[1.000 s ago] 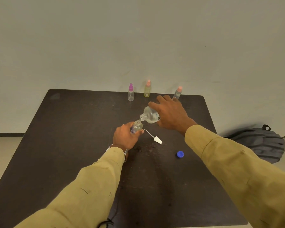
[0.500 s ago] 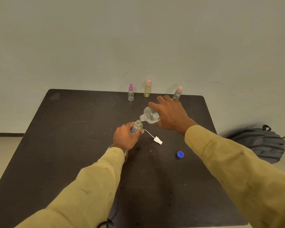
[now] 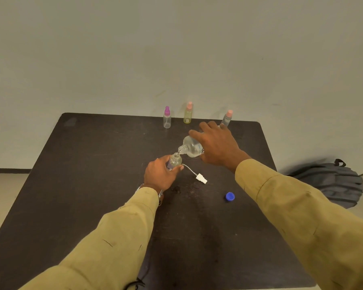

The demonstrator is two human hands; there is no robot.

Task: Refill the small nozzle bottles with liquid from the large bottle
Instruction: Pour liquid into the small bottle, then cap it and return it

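Mid-table, left hand (image 3: 158,174) grips small bottle (image 3: 175,161), right hand (image 3: 218,145) grips large bottle (image 3: 191,147) (label (image 3: 201,151) illegible).

Most of large bottle (image 3: 191,147) hidden behind right hand (image 3: 218,148); label (image 3: 201,151) txt too small to read

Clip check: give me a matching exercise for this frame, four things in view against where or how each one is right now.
Things:
1. large clear plastic bottle
2. small uncapped clear bottle
3. round blue plastic cap
4. white nozzle head with thin tube

States:
A. lying on the dark table beside the left hand
B. tilted in the right hand, mouth downward
C. lying alone near the right sleeve
D. held in the left hand, mouth up

Pairs: 1-B, 2-D, 3-C, 4-A.
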